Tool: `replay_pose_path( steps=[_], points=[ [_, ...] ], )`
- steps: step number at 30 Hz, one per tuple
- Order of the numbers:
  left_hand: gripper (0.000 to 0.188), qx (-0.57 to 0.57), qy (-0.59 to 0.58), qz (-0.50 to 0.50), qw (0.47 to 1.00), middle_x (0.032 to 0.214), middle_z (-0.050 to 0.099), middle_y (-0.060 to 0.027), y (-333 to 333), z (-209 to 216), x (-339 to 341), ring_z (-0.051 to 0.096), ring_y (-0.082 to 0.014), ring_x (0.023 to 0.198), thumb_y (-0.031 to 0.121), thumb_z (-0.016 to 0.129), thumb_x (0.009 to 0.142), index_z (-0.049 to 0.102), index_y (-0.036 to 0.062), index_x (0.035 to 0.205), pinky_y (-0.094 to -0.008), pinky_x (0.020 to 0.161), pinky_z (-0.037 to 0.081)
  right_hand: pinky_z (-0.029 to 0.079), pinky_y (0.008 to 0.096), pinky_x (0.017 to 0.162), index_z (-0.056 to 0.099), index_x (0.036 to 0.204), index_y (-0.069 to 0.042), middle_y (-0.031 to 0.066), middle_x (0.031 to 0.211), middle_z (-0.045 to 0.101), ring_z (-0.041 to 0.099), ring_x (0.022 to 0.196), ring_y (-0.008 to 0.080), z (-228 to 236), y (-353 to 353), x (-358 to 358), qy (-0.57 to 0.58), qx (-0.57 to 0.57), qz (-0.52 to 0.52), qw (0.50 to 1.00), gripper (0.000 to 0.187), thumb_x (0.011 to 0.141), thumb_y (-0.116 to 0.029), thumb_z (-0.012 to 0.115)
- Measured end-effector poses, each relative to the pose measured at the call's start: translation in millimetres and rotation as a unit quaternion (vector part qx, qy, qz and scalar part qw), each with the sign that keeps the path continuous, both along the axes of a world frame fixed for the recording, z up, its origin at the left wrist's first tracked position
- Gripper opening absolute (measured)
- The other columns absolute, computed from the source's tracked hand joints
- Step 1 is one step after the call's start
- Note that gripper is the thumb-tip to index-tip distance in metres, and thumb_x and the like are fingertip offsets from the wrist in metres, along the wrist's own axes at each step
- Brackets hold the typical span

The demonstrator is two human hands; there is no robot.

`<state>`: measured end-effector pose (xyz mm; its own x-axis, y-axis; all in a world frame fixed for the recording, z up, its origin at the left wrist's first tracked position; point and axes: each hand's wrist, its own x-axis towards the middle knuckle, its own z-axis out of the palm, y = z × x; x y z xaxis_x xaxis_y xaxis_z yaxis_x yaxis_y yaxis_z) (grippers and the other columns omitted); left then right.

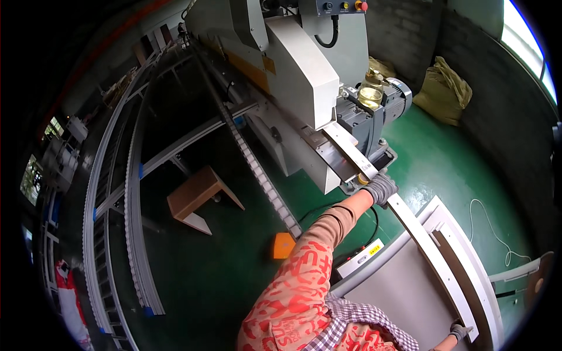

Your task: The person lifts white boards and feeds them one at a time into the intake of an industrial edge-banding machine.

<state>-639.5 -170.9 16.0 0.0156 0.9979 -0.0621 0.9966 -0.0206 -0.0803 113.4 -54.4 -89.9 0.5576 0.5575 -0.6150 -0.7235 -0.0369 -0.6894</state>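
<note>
A long, narrow white-edged board strip (424, 240) runs from the end of the large grey machine (325, 88) down toward the lower right. My left hand (380, 188), in a grey glove, is closed around it near the machine. Its far end lies on the machine's small metal ledge (335, 157), beneath the white housing. My right hand (461, 330), also gloved, grips the near end at the lower right; its fingers are partly hidden. Under the strip is a stack of pale panels (404, 286), with a brown-faced strip (462, 257) lying alongside.
A motor (398, 99) and a jar of yellowish liquid (370, 96) sit beside the machine. Roller conveyor rails (134, 222) stretch along the left. On the green floor are a brown board piece (196, 196), an orange box (284, 245), a sack (442, 93) and a white cable (489, 228).
</note>
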Motion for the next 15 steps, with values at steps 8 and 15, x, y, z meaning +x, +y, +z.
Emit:
replay_pose_path(
  steps=[8, 15],
  points=[
    [0.056, 0.030, -0.205, -0.204, 0.957, 0.094, 0.069, -0.0158, -3.8, 20.7, 212.7, 0.068, -0.0349, 0.094, 0.041, 0.090, 0.065, 0.068, 0.0056, 0.102, -0.0476, 0.082, 0.051, 0.037, 0.0454, 0.116, 0.055, 0.138, -0.002, 0.0158, 0.133, 0.062, 0.054, 0.128, 0.0296, -7.1, -97.3, -138.0, 0.132, 0.351, 0.357, 0.856, 0.053, 0.103, -0.040, 0.047],
    [0.084, 0.053, -0.181, -0.208, 0.960, 0.087, 0.065, -0.0096, -86.6, 12.0, 175.2, 0.064, -0.0295, 0.088, 0.052, 0.088, 0.060, 0.058, 0.0079, 0.126, -0.0489, 0.102, 0.041, 0.046, 0.0475, 0.108, 0.057, 0.129, -0.006, 0.0136, 0.125, 0.065, 0.061, 0.119, 0.0304, -19.4, -106.9, -205.6, 0.219, 0.101, 0.090, 0.966, 0.045, 0.097, -0.037, 0.066]
  ],
)
